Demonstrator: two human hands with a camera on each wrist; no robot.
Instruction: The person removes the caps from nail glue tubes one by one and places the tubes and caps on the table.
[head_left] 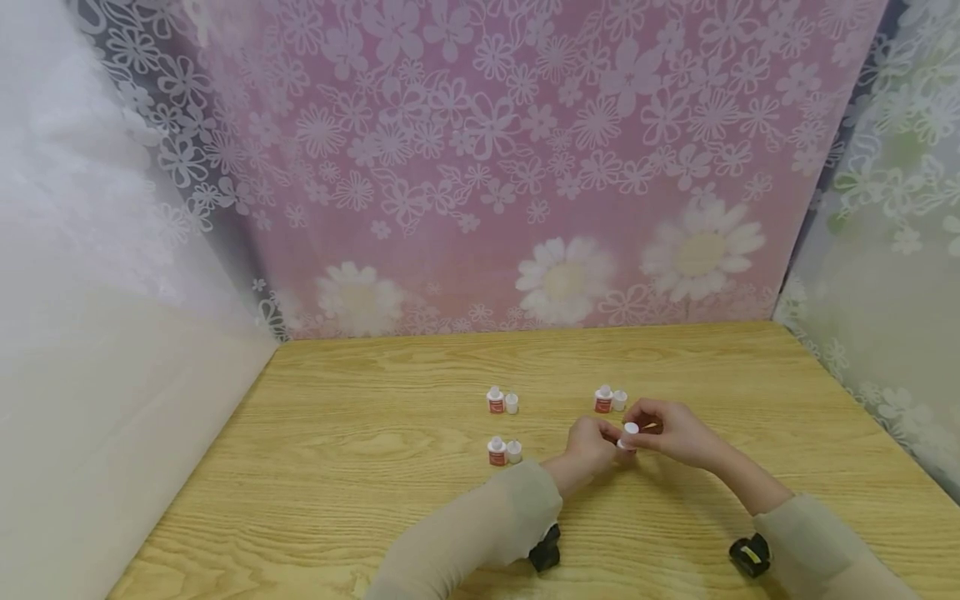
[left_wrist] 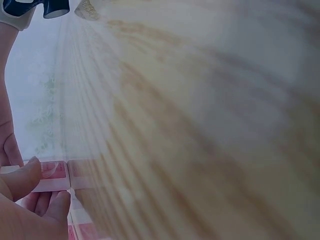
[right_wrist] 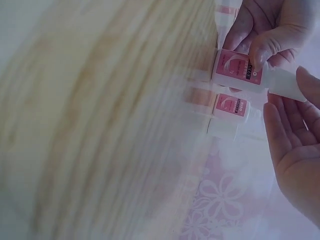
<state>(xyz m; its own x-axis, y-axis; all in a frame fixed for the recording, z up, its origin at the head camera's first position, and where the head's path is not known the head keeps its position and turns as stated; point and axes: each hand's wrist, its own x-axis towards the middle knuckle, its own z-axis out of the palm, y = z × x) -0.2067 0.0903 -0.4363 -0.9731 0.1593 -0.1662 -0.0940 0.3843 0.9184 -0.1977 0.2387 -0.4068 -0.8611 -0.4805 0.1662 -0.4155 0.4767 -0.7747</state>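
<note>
My left hand (head_left: 588, 446) grips a small white bottle (right_wrist: 240, 70) with a red label, its thumb lying across the label in the right wrist view. Between the thumb and fingers of my right hand (head_left: 678, 433) is a white cap (head_left: 632, 428), pinched at the bottle's neck. Whether the cap sits fully on the neck or is loose, I cannot tell. Just behind the hands stands another red-labelled bottle (head_left: 603, 402) without its cap, a white cap (head_left: 619, 401) beside it. The left wrist view shows only part of the held bottle (left_wrist: 52, 172).
Two more uncapped bottles, a rear one (head_left: 496, 402) and a front one (head_left: 497, 452), stand to the left, each with a white cap beside it. The wooden table (head_left: 337, 500) meets a pink flowered backdrop (head_left: 465, 208) behind and pale sheets at both sides.
</note>
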